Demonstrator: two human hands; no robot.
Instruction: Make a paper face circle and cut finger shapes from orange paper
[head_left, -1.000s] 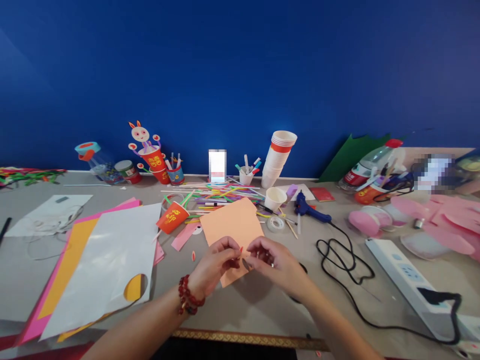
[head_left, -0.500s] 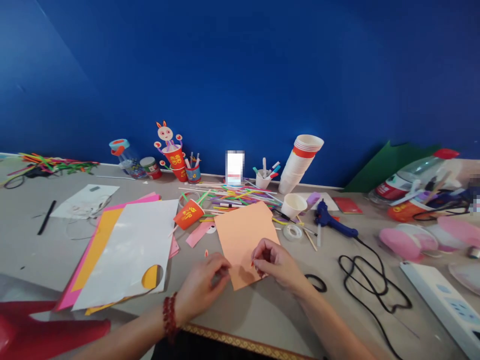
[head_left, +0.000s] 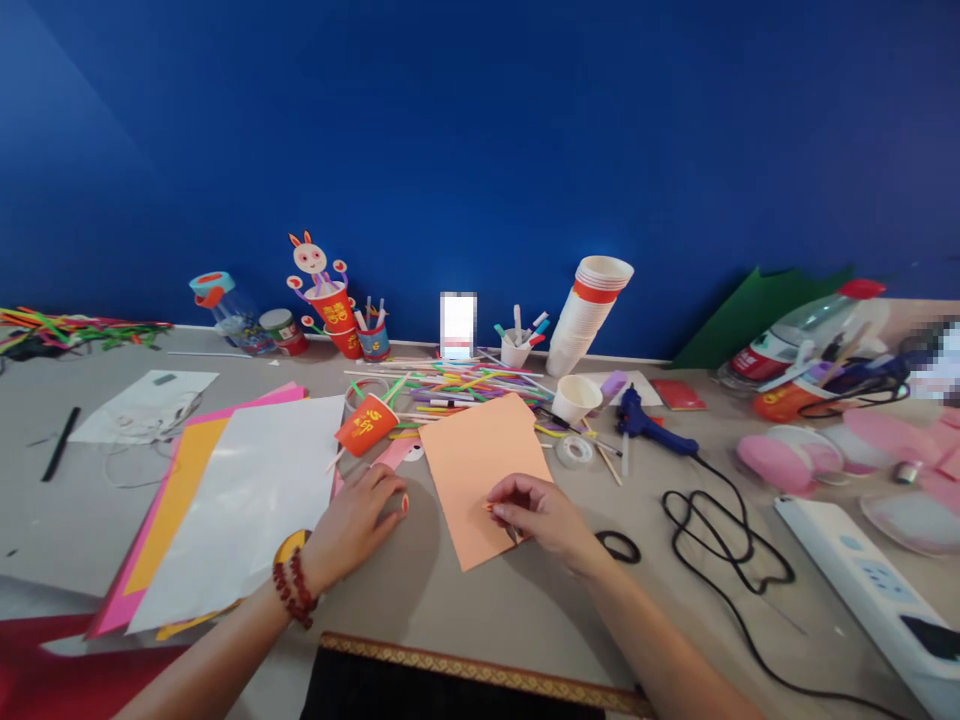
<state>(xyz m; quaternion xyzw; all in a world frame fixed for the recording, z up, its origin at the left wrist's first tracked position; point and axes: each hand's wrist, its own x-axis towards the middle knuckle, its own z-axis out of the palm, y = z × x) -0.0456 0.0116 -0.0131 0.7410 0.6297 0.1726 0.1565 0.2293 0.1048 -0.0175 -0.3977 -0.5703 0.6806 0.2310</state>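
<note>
A peach paper sheet (head_left: 480,465) lies on the grey table (head_left: 465,610) in front of me. My right hand (head_left: 540,515) rests on its lower right part, fingers pinched on a small orange paper bit (head_left: 487,506). My left hand (head_left: 352,525), with a red bead bracelet (head_left: 292,590) on the wrist, lies palm down on the table left of the sheet. Its fingers are stretched toward another small orange bit (head_left: 405,503), which sits at their tips and is not gripped.
White, yellow and pink sheets (head_left: 240,490) are stacked at the left. An orange cup (head_left: 366,424) lies tipped beside several coloured straws (head_left: 457,385). To the right are a tape roll (head_left: 574,451), a blue glue gun (head_left: 645,425) with black cable (head_left: 720,530), a power strip (head_left: 862,580) and a cup stack (head_left: 589,310).
My hands have parted. The left hand moved left off the peach sheet to the small orange bit on the table; the right hand stays pinched over the sheet. The camera swung slightly.
</note>
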